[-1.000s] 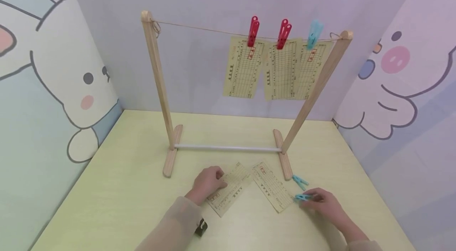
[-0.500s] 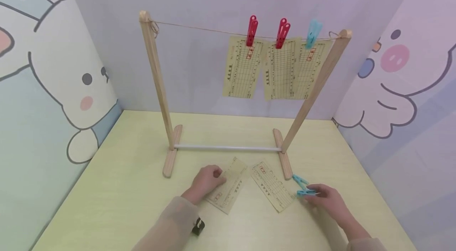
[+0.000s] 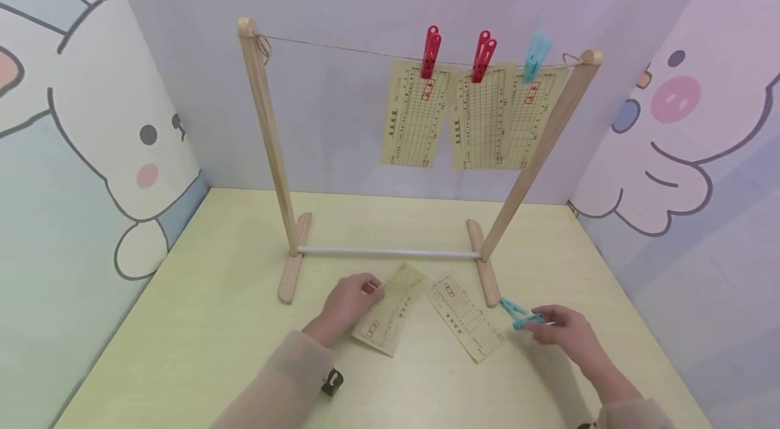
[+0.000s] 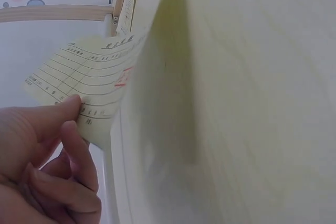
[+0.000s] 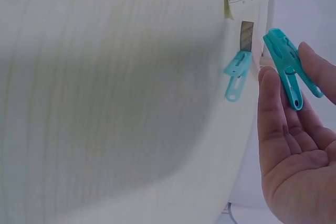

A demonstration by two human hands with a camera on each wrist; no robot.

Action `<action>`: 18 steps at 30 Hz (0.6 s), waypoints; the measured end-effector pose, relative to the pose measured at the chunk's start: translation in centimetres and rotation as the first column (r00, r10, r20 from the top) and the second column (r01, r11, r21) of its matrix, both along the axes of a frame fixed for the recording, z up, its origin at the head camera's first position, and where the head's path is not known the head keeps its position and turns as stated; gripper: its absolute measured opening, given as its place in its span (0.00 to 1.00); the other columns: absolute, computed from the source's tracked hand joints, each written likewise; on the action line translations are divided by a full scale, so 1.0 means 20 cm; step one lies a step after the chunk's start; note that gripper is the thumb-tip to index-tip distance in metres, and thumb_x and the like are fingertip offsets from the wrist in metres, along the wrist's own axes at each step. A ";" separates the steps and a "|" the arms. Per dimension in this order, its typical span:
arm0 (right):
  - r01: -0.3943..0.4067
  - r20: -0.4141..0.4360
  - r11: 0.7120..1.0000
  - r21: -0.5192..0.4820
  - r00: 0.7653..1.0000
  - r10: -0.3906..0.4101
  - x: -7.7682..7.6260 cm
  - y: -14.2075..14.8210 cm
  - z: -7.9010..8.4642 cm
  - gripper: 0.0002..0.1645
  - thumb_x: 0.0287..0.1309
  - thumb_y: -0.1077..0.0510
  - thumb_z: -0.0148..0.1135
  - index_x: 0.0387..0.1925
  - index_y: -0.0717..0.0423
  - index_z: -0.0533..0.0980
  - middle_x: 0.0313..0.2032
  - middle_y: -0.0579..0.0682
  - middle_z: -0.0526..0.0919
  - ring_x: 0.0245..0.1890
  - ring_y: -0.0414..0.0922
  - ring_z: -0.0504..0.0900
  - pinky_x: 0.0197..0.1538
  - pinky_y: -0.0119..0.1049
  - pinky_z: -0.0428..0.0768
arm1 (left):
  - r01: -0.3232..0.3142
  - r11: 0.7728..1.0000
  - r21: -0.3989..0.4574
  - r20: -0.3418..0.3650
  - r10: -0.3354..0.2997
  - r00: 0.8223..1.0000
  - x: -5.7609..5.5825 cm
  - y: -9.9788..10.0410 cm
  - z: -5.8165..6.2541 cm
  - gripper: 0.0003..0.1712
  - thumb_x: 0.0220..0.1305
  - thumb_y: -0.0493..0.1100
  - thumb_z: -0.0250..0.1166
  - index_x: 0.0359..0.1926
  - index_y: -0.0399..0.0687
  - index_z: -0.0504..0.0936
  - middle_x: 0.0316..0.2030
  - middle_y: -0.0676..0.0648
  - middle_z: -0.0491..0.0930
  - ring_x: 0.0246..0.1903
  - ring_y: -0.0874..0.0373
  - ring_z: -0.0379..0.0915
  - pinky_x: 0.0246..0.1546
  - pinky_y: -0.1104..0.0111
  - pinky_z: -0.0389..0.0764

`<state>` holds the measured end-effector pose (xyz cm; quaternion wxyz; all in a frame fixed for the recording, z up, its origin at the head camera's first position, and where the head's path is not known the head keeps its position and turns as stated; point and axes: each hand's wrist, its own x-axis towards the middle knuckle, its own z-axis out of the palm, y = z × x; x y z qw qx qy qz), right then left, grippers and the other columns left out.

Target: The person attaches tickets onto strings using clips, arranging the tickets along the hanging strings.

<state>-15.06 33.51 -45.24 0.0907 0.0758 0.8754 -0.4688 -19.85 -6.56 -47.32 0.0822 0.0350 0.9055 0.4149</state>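
Note:
My left hand (image 3: 347, 300) pinches the edge of a printed yellow paper slip (image 3: 390, 317) between thumb and fingertips. In the left wrist view the slip (image 4: 86, 72) bends and is raised off the table. My right hand (image 3: 567, 334) holds a teal clothespin (image 5: 286, 66) by its handles, between thumb and fingers, just above the table. A second teal clothespin (image 5: 239, 74) lies beside it, near the foot of the rack. Between the hands another paper slip (image 3: 466, 321) lies flat on the table.
A wooden rack (image 3: 271, 145) carries a string (image 3: 341, 48) across its posts. Red clothespins (image 3: 430, 53) and a light blue clothespin (image 3: 537, 58) fix paper slips (image 3: 417, 121) to the string's right part. A white bar (image 3: 390, 253) joins the rack's feet.
My left hand has shifted slightly up and left, and the slip it pinches has tilted up. My right hand has moved up and to the right with the teal clothespin.

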 end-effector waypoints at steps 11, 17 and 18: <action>-0.054 -0.024 0.996 0.065 0.998 0.056 -0.02 -0.03 0.12 0.38 0.56 0.49 0.63 0.59 0.70 0.65 0.41 0.57 0.80 0.36 0.49 0.84 0.41 0.37 0.81 | 0.017 1.000 -0.021 -0.078 -0.018 0.997 -0.02 -0.06 0.12 0.09 0.60 0.51 0.62 0.38 0.54 0.81 0.32 0.57 0.80 0.29 0.64 0.71 0.31 0.68 0.73; -0.064 -0.053 0.992 0.107 0.996 0.070 -0.02 -0.05 0.18 0.37 0.52 0.49 0.67 0.56 0.69 0.67 0.44 0.61 0.81 0.35 0.50 0.83 0.40 0.39 0.81 | 0.020 0.999 -0.030 -0.106 -0.023 0.994 -0.03 -0.08 0.17 0.09 0.60 0.52 0.62 0.37 0.57 0.82 0.33 0.57 0.81 0.29 0.65 0.72 0.32 0.68 0.73; -0.064 -0.054 0.992 0.112 0.996 0.070 -0.03 -0.05 0.19 0.37 0.51 0.49 0.67 0.56 0.68 0.67 0.44 0.61 0.81 0.35 0.50 0.84 0.40 0.39 0.81 | 0.021 0.999 -0.031 -0.109 -0.024 0.994 -0.03 -0.09 0.18 0.09 0.60 0.53 0.62 0.37 0.57 0.82 0.33 0.57 0.81 0.30 0.65 0.72 0.33 0.68 0.73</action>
